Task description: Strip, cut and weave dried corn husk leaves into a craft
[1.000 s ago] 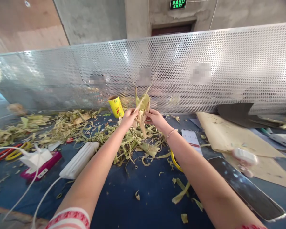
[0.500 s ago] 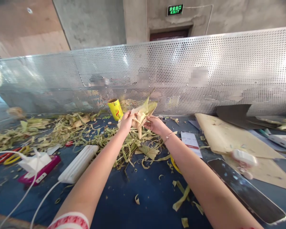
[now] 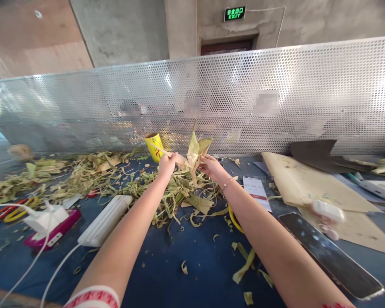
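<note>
Both my arms reach out over a blue table (image 3: pixel 167 265). My right hand (image 3: pixel 211 166) pinches a bundle of pale yellow-green dried leaves (image 3: pixel 197 149) held upright above the table. My left hand (image 3: pixel 167 162) is closed on a narrow leaf strip (image 3: pixel 154 148) that runs from the bundle up and to the left. Below my hands lies a heap of torn leaf scraps (image 3: pixel 176 192). A bracelet sits on my right wrist.
A yellow roll (image 3: pixel 155 145) stands behind my hands by the perforated metal screen (image 3: pixel 276 72). At left lie a white power strip (image 3: pixel 105 220), a charger on a pink phone (image 3: pixel 51 224) and scissors (image 3: pixel 6 211). At right lie a dark phone (image 3: pixel 330 254), a card (image 3: pixel 256 188) and brown paper (image 3: pixel 308 184).
My hands have drawn apart. My left hand has pulled a thin strip off the leaf bundle toward the left, while my right hand keeps the bundle upright.
</note>
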`<state>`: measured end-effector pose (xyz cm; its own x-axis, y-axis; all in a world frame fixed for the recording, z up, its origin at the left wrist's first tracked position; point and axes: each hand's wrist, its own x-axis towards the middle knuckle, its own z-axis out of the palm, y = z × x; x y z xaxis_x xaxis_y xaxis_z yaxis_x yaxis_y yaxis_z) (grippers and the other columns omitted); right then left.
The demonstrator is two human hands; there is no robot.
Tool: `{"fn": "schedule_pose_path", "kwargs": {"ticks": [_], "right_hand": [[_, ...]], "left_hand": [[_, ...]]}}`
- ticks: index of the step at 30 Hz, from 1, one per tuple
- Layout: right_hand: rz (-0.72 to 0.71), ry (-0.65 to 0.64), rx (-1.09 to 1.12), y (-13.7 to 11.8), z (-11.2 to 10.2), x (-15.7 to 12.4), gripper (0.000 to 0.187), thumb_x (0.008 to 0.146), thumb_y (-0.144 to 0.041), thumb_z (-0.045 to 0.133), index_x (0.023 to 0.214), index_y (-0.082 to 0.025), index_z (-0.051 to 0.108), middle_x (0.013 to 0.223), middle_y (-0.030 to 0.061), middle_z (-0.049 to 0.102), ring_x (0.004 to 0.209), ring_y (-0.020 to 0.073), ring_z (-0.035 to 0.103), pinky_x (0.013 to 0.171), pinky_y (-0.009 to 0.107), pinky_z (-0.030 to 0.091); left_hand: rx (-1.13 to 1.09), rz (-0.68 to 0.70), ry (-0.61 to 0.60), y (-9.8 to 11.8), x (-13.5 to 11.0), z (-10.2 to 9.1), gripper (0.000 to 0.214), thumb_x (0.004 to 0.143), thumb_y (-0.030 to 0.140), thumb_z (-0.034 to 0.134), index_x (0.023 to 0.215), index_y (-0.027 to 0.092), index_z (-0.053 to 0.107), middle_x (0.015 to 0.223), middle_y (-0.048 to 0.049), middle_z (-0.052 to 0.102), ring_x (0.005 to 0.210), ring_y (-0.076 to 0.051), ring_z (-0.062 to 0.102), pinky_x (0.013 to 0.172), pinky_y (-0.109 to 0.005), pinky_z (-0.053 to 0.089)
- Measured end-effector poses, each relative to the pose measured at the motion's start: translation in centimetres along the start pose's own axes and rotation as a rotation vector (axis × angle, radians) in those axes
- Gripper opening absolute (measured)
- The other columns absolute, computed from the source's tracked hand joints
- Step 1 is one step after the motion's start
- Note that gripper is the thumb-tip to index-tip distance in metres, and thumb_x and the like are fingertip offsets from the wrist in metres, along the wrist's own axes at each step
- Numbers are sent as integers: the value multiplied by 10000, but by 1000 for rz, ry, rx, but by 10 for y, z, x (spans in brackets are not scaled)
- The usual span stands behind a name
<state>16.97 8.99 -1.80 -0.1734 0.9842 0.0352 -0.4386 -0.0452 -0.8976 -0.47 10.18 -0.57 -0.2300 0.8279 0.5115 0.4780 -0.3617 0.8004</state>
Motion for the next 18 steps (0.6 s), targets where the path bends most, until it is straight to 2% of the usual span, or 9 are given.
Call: {"fn": "schedule_pose_path", "kwargs": {"ticks": [2, 5, 7, 9, 12, 14, 17, 18], "right_hand": [[-20, -40, -90, 2, 2, 1, 57, 785, -195, 524, 729, -186, 525, 630, -42, 563, 481, 60, 507, 513, 182, 464], [-41, -95, -194, 4, 5, 1, 66, 762, -229, 545, 722, -182, 520, 615, -47, 555, 478, 58, 500, 499, 178, 451], [-48, -129, -231, 6, 6, 2, 89, 737, -254, 574, 728, -183, 522, 627, -46, 562, 488, 60, 505, 495, 178, 445], [-57, -139, -243, 6, 6, 3, 112, 723, -275, 586, 730, -182, 523, 626, -46, 560, 488, 60, 499, 489, 177, 437], [-71, -115, -244, 8, 5, 4, 131, 716, -294, 585, 719, -179, 523, 600, -47, 540, 479, 61, 483, 479, 178, 432], [-78, -116, -246, 8, 4, 5, 146, 708, -308, 590, 714, -177, 525, 596, -43, 536, 488, 68, 488, 478, 183, 436], [-76, -141, -261, 7, 5, 3, 163, 695, -321, 602, 708, -175, 531, 599, -37, 533, 499, 74, 493, 481, 188, 442], [-76, -143, -270, 7, 6, 2, 166, 692, -322, 606, 701, -175, 529, 594, -38, 528, 496, 73, 488, 480, 187, 441]], "left_hand": [[197, -24, 14, 2, -1, -5, 271, 668, 433, 559, 551, 201, 481, 525, -29, 550, 616, -201, 561, 583, -282, 393], [454, -15, -88, 8, -5, -12, 408, 689, 440, 544, 412, 221, 341, 380, -6, 362, 521, -204, 515, 539, -293, 342], [529, 39, -102, 13, -7, -15, 434, 696, 420, 546, 393, 222, 307, 365, 3, 295, 528, -209, 512, 551, -298, 338], [499, 139, -56, 17, -9, -14, 341, 683, 346, 568, 444, 215, 364, 418, 4, 350, 570, -196, 516, 581, -291, 358], [352, 264, -64, 20, -9, -8, 107, 616, 209, 603, 655, 191, 505, 661, -18, 520, 629, -154, 505, 622, -276, 401], [283, 292, -127, 22, -9, -4, 175, 595, 188, 615, 753, 177, 539, 793, -39, 547, 671, -146, 506, 644, -278, 418], [293, 297, -146, 24, -9, -4, 105, 669, 252, 578, 638, 176, 513, 730, -36, 531, 689, -158, 505, 661, -285, 405], [311, 284, -135, 25, -9, -5, 167, 698, 268, 553, 580, 180, 475, 674, -27, 513, 664, -156, 495, 648, -281, 392]]}}
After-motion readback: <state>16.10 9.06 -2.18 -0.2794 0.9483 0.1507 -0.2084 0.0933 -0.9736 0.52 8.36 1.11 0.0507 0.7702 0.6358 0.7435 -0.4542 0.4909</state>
